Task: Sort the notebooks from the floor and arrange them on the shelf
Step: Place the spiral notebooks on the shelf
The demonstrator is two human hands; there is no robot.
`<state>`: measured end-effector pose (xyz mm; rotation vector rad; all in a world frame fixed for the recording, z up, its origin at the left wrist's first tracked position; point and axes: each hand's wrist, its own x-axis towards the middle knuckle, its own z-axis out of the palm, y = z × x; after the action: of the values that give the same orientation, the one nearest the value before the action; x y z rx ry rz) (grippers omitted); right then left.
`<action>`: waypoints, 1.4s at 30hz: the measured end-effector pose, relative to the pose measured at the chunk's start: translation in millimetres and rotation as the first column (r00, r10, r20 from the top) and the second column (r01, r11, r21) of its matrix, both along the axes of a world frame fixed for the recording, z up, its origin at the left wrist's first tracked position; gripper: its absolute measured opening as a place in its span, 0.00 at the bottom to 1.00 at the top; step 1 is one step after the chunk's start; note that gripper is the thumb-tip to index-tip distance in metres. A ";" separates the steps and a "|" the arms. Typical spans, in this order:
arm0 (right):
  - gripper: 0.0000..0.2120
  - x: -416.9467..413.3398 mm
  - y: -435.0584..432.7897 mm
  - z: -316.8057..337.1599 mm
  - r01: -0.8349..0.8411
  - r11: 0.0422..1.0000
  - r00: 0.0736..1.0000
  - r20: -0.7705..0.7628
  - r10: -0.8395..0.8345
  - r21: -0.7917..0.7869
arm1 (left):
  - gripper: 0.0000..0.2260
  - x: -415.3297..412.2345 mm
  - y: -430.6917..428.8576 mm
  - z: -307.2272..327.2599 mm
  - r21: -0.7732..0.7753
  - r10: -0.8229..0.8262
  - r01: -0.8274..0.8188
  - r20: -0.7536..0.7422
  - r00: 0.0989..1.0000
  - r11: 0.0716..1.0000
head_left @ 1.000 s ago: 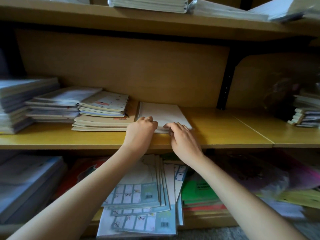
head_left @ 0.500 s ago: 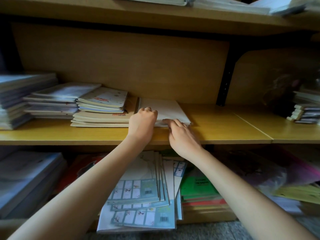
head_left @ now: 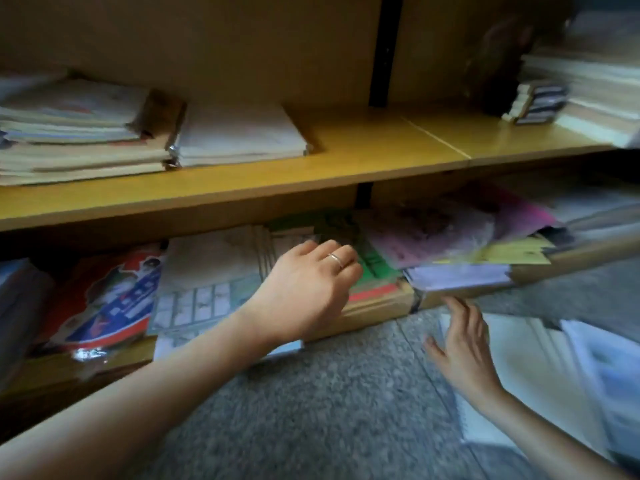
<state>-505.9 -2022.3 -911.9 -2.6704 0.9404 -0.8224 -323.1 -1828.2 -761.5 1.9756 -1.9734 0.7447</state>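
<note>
Right hand (head_left: 462, 355) — now off the shelf (head_left: 346, 174) — over notebooks (head_left: 540, 379).

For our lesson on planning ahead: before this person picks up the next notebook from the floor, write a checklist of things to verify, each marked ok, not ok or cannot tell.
1. Is the right hand free to grasp? Ok: fingers spread, holding nothing.
2. Is the left hand free? Ok: loosely curled, empty.
3. Are the floor notebooks within reach? Ok: the right hand is over them.
4. Is the right hand touching a notebook? Cannot tell: blurred.
5. Is there bare room on the middle shelf beside the white notebook? Ok.
</note>
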 end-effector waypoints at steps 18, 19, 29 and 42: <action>0.55 -98.5 -58.5 -18.6 0.795 0.544 0.529 -0.747 -0.403 0.269 | 0.08 -107.8 -87.6 -97.1 0.294 0.025 0.198 -0.612 0.791 0.935; 0.51 -98.9 -59.0 -18.2 0.770 0.583 0.564 -0.704 -0.432 0.260 | 0.08 -105.4 -87.1 -99.9 0.310 0.044 0.195 -0.623 0.781 0.931; 0.08 -81.1 -67.6 25.5 0.118 0.601 0.990 -0.047 -0.132 0.791 | 0.13 -83.5 -76.1 -118.3 0.422 0.354 0.198 -0.885 0.304 0.885; 0.44 -88.4 -5.9 38.7 -0.475 -0.100 0.874 0.455 -0.172 0.874 | 0.21 -83.9 -13.8 -75.7 0.035 0.062 0.207 -0.991 -0.123 0.978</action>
<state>-594.2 -2028.3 -873.2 -1.0139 0.5844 -0.2787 -406.9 -1842.0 -837.3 1.4487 -0.9766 -0.9662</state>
